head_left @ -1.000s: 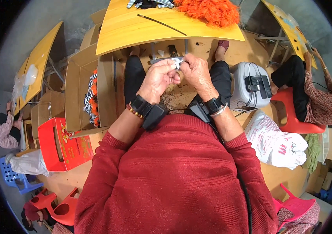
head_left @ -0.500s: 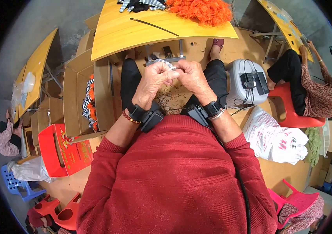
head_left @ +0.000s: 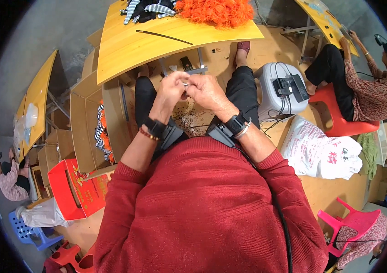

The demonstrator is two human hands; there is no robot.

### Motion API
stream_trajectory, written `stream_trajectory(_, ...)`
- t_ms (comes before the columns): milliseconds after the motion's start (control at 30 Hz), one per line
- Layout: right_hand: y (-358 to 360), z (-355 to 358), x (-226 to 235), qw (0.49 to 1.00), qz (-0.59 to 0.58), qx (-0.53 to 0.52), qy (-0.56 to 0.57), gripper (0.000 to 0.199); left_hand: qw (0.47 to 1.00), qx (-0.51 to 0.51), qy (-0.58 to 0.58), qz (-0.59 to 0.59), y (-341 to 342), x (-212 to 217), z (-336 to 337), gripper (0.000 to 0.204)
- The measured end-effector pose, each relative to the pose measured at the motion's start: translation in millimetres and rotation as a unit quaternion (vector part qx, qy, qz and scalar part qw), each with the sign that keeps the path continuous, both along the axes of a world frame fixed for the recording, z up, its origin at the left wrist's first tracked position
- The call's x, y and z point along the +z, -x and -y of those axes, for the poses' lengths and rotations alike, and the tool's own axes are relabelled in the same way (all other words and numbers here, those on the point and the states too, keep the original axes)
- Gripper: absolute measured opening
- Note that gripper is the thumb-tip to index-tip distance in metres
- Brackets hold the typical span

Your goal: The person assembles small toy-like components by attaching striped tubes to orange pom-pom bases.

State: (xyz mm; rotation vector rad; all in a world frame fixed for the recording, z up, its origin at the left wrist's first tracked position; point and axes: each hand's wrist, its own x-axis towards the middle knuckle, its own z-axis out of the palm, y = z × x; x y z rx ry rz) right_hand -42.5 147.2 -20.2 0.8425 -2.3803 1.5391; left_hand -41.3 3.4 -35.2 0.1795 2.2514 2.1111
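My left hand (head_left: 170,93) and my right hand (head_left: 207,92) meet in front of my lap, below the near edge of the yellow table. Both are closed, fingertips pinched together around a small striped fabric piece (head_left: 186,85). Only a grey-white bit of it shows between the fingers; the rest is hidden. The left fingers are slightly smeared by motion. On the table lie a pile of orange fringed material (head_left: 216,11), black and grey-white striped fabric pieces (head_left: 157,9) and a thin dark rod (head_left: 164,36).
An open cardboard box (head_left: 82,123) with orange and striped pieces stands at my left, a red box (head_left: 77,189) nearer. On my right are a grey plastic stool (head_left: 270,98) carrying black adapters and cables, and a white sack (head_left: 316,152). Co-workers sit left and right.
My hands have shifted slightly left and stay together. The striped fabric that showed above the left fingers is now mostly hidden. The whole view has tilted a little.
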Motion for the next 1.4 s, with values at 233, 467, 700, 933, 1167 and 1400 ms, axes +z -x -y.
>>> stream_trajectory(233,3,-8,-8,0.993,-0.021,-0.092,-0.069,0.016,0.94,0.0,-0.285,0.19,10,-13,-14,0.016)
stream_trajectory(467,6,-4,-16,0.983,-0.045,-0.128,-0.125,0.016,0.95,-0.003,-0.256,0.18,-8,-6,-5,0.014)
stream_trajectory(700,-1,4,-3,0.985,-0.064,-0.11,-0.117,0.014,0.942,-0.006,-0.271,0.196,-6,-11,12,0.016)
stream_trajectory(933,-2,10,0,0.987,-0.072,-0.082,-0.116,0.014,0.915,-0.02,-0.328,0.235,-22,-1,23,0.012)
stream_trajectory(1167,-1,-15,0,0.998,0.036,0.007,0.047,0.007,0.924,-0.204,-0.27,0.179,-36,29,9,0.015)
stream_trajectory(1400,-6,-26,-1,0.849,0.429,0.17,0.259,0.014,0.953,-0.077,-0.241,0.165,-31,17,4,0.013)
